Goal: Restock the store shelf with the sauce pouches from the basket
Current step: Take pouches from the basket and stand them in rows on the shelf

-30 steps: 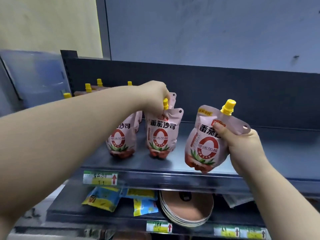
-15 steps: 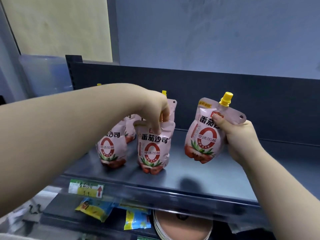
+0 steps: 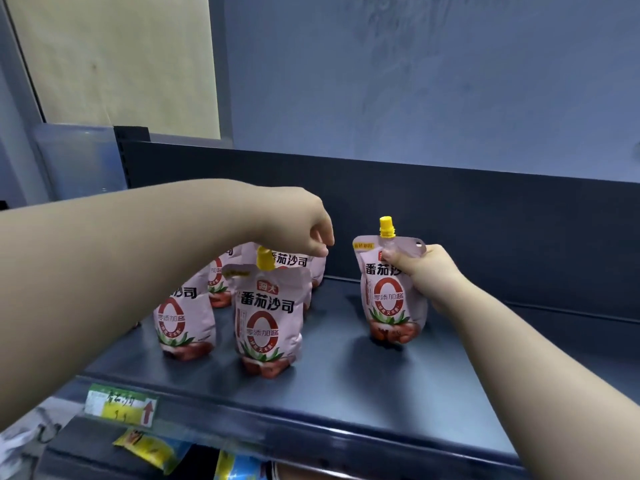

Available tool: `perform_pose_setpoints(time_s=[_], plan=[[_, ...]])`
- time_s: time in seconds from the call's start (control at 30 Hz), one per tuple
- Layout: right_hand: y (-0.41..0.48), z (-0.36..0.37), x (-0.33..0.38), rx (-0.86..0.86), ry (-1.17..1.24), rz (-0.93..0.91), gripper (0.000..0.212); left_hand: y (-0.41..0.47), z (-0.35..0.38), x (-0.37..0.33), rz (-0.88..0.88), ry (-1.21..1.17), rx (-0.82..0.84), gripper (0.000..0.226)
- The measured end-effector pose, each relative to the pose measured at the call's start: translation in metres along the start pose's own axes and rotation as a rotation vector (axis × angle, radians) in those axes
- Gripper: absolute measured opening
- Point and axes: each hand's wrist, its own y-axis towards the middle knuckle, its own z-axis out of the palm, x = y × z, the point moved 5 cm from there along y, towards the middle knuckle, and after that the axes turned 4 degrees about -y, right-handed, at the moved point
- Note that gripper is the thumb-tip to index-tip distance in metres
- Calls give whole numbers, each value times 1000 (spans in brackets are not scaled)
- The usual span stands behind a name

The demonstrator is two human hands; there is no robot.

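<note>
Head view: the right hand [image 3: 426, 271] grips the top of a sauce pouch [image 3: 388, 306] standing upright on the shelf [image 3: 346, 393], apart from the others. Released, fingers loosely curled, the left hand [image 3: 304, 230] hovers just above the grouped pouches [image 3: 266, 323].

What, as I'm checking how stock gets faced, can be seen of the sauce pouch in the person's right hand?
The sauce pouch is glossy pink film with a yellow cap on top, a hang hole in its upper corner, black characters, a red ring and pictured tomatoes. It stands upright, front to the camera, base seemingly on the dark shelf, apart from the other pouches. The right hand pinches its top, thumb in front.
</note>
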Motion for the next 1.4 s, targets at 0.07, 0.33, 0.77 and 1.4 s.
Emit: perform_pose_setpoints(time_s=[0.07,0.33,0.77,1.4], plan=[[14,-1,-1,6,-8,14,15,4,0,-3,-4,17,-19,32],[69,7,0,-15,59,-8,15,3,-9,1,-62,5,-155,30],[98,35,-11,-13,192,-75,10,-2,-15,15,-108,13,-238,30],[96,14,-18,11,196,-57,17,26,-17,3,-83,90,-212,35]])
